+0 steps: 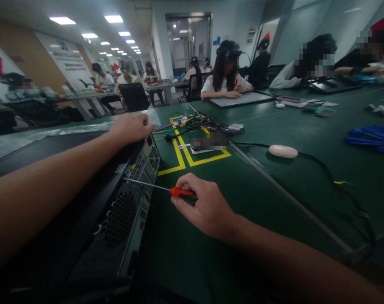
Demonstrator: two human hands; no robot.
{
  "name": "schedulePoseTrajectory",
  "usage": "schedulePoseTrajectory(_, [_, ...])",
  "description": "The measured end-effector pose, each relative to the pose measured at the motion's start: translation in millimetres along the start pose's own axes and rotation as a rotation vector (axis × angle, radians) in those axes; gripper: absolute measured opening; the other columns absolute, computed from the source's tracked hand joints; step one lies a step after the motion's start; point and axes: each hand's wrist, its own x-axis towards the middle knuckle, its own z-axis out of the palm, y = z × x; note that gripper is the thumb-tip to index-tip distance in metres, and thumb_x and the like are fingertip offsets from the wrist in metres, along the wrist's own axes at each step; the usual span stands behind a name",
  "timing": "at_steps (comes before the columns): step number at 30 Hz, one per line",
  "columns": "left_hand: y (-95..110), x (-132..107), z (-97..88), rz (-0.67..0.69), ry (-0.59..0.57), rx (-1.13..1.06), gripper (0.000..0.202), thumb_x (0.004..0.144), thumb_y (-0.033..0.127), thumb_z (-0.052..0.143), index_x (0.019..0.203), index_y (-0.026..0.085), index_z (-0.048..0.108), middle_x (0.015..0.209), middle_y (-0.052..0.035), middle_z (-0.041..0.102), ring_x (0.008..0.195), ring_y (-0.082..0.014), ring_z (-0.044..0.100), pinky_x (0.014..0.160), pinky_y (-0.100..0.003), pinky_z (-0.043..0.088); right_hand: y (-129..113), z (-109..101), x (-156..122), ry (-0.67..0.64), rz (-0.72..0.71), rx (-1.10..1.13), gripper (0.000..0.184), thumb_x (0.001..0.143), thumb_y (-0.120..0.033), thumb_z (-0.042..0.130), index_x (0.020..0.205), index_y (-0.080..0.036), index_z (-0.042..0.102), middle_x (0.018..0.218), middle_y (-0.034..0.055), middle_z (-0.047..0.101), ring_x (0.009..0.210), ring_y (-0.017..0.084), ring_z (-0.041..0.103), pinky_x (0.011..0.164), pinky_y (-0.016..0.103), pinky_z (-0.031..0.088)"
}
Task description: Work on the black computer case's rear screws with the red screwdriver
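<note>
Green surface (204,257), sturdy computer case (103,194)

Pinched in the right grip (207,204) is the red-and-black handle of a screwdriver (181,192); its shaft points left of that grip to the case's upper rear edge. The case sits beneath the left grip (130,126), curled at its far rear corner; whether it clasps anything, I cannot tell. The case looks heavy and rigid, best held by its corners; the screwdriver seems light and stiff, best held by the handle.
</note>
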Motion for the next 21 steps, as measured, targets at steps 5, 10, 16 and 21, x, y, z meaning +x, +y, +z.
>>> schedulePoseTrajectory(5, [0.3,0.6,-1.5,-0.004,-0.019,0.023,0.055,0.091,0.056,0.043,0.123,0.024,0.074,0.121,-0.0153,0.078,0.115,-0.0380,0.070,0.092,-0.041,0.051,-1.5,-1.3,-0.1,-0.005,0.007,0.006,0.010,0.095,-0.023,0.070,0.101,-0.022,0.061,0.088,0.0003,0.073,0.077,0.016,0.067,0.073,0.030,0.047])
schedulePoseTrajectory(10, [-0.3,1.6,-0.2,0.006,-0.016,0.037,0.056,0.092,0.055,0.041,0.122,0.022,0.074,0.120,-0.0165,0.078,0.113,-0.0378,0.070,0.091,-0.041,0.052,-1.3,-1.4,1.2,-0.013,0.005,0.019,0.010,0.095,-0.023,0.070,0.100,-0.021,0.062,0.087,0.0003,0.073,0.076,0.016,0.067,0.071,0.030,0.047])
schedulePoseTrajectory(16, [-0.3,1.9,3.3,0.000,0.020,0.047,0.057,0.092,0.054,0.040,0.121,0.020,0.076,0.118,-0.0172,0.078,0.110,-0.0381,0.071,0.090,-0.042,0.052,-0.5,-0.3,-0.4,-0.009,-0.001,0.027,0.011,0.095,-0.024,0.070,0.101,-0.021,0.062,0.088,0.0005,0.074,0.077,0.016,0.067,0.072,0.031,0.047])
schedulePoseTrajectory(21, [-1.1,3.0,3.0,0.003,0.009,0.054,0.054,0.092,0.053,0.041,0.119,0.021,0.076,0.116,-0.0158,0.079,0.108,-0.0364,0.071,0.088,-0.041,0.052,-0.3,-0.9,0.4,-0.011,0.002,0.025,0.010,0.095,-0.023,0.070,0.101,-0.021,0.062,0.088,0.0007,0.073,0.077,0.016,0.067,0.072,0.030,0.047])
